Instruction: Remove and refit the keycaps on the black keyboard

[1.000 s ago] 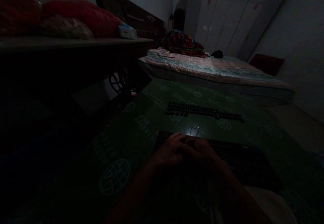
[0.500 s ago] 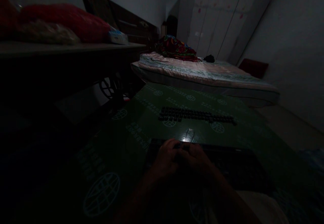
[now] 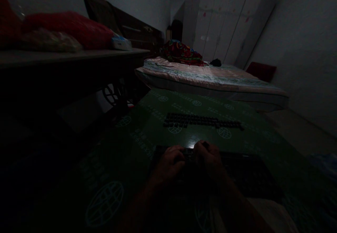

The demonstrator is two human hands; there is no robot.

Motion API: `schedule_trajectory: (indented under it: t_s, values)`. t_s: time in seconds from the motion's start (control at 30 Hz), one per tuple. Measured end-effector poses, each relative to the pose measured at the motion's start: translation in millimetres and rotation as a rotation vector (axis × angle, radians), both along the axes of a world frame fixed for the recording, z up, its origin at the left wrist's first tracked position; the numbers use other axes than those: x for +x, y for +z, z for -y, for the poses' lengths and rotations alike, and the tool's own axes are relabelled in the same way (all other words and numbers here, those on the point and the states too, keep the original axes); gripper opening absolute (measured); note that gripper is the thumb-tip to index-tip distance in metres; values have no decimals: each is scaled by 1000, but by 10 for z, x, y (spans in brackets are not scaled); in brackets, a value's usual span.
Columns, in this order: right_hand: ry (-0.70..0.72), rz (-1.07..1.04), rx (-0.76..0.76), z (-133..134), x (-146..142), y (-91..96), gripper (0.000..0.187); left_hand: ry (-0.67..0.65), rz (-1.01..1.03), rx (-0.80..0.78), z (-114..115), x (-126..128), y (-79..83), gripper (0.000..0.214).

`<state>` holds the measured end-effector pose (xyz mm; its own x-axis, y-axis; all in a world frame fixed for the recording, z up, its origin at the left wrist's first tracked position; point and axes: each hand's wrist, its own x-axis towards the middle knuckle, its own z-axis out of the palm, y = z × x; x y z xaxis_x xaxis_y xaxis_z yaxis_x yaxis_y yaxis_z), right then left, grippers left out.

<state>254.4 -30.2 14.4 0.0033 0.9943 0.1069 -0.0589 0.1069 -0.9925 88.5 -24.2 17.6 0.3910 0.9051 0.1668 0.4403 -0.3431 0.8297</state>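
A black keyboard [image 3: 252, 171] lies before me on the green tabletop, its details lost in the dark. My left hand [image 3: 171, 162] rests over its upper left part, fingers bent and thumb apart, holding nothing that I can see. Beside it, my right hand [image 3: 207, 157] is closed over the keyboard's top edge. A small dark end [image 3: 205, 144], seemingly of the wire keycap puller, shows at its fingers; the wire loop is hidden. Farther back, several black keycaps [image 3: 202, 120] lie in rows.
A pale cloth [image 3: 272, 212] lies by my right forearm. Beyond the green table [image 3: 147, 120] stands a bed [image 3: 216, 76] with a patterned blanket [image 3: 181, 52]. At left, a raised sewing-machine-like table [image 3: 126, 52] carries red bags [image 3: 71, 25] and a small box [image 3: 121, 43].
My hands, together before, have moved apart. The wire loop that pointed up between them is out of sight. My right hand has turned and closed over the keyboard's top edge.
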Motion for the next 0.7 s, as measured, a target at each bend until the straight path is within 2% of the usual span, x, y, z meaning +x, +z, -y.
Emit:
schedule_trajectory:
  t_s: [0.1, 0.17, 0.23, 0.3, 0.37, 0.5, 0.6, 0.7]
  values:
    - [-81, 28, 34, -8, 74, 29, 42, 120, 108, -89, 16, -15, 41, 12]
    - [-114, 201, 91, -4, 109, 64, 42, 206, 220, -180, 26, -19, 69, 15]
    - [-117, 424, 231, 11, 116, 111, 37, 271, 351, -274, 31, -25, 97, 18]
    - [-55, 577, 383, 38, 90, 153, 28, 315, 461, -363, 30, -34, 114, 20]
    - [56, 617, 464, 71, 37, 177, 23, 337, 552, -446, 26, -42, 113, 22]
    - [240, 597, 414, 121, -91, 172, 22, 290, 723, -542, 33, -43, 69, 21]
    - [226, 581, 317, 131, -149, 171, 17, 238, 789, -585, 55, -33, 43, 20]
    - [212, 572, 285, 130, -160, 205, 13, 206, 814, -624, 72, -29, 32, 20]
